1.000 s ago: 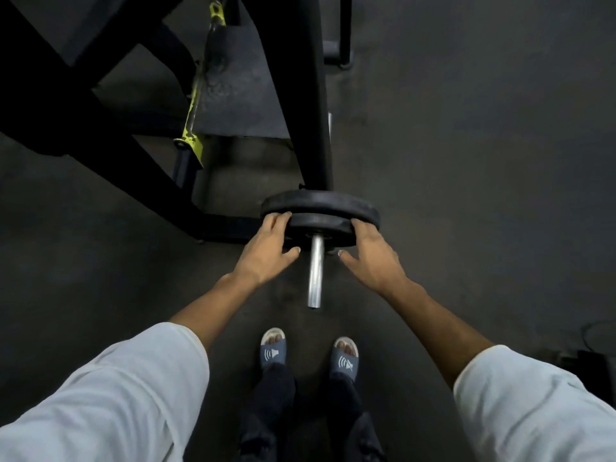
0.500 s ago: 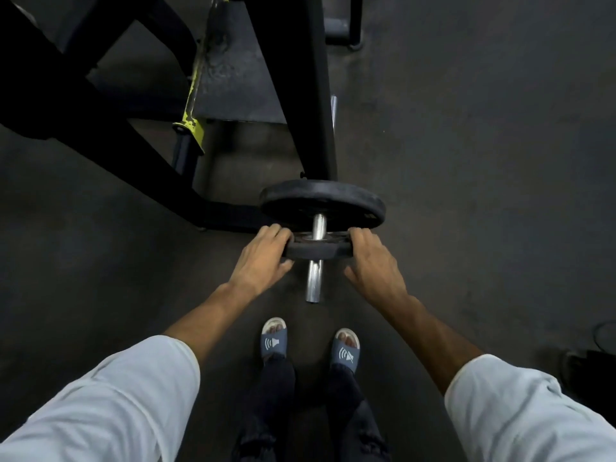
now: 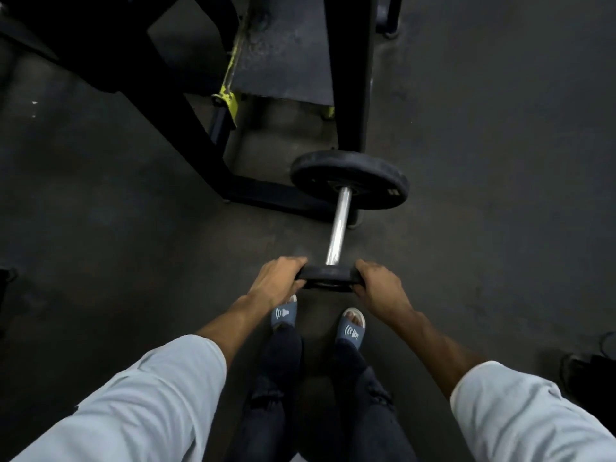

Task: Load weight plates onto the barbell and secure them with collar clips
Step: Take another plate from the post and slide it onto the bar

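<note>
- Two hands are holding one small plate [image 3: 328, 274] at the near end of the barbell [image 3: 339, 225], whose chrome shaft is running away from the person toward the rack.
- The left hand [image 3: 278, 278] is gripping the plate's rim on the left of the barbell, its fingers [image 3: 295, 261] curling over the top edge and clamping on it.
- The right hand [image 3: 380, 283] is gripping the opposite rim on the right of the barbell, its fingers [image 3: 362, 265] wrapping over the edge likewise.
- The small plate is standing on edge, crosswise to the barbell, and the shaft's near tip is disappearing behind its upper rim; whether the tip is sitting inside the plate's hole cannot be told.
- A large plate [image 3: 350, 178] is sitting on the barbell at the far end of the bare shaft, well apart from the small plate, with shiny metal showing between them.
- A black rack upright [image 3: 350, 78] is rising just behind the large plate, and a slanted frame beam [image 3: 186, 128] is running down to the left of the barbell.
- A yellow-green bracket [image 3: 228, 98] is showing on the frame, far left of the barbell.
- Two blue slippers [image 3: 284, 313] are standing on the dark floor [image 3: 483, 195] below the barbell's near end.
- White shirt sleeves [image 3: 140, 395] are covering both upper arms, nearer the camera than the barbell.
- A black object with a cable [image 3: 590, 365] is lying on the floor far right of the barbell's near end, too dim to identify.
</note>
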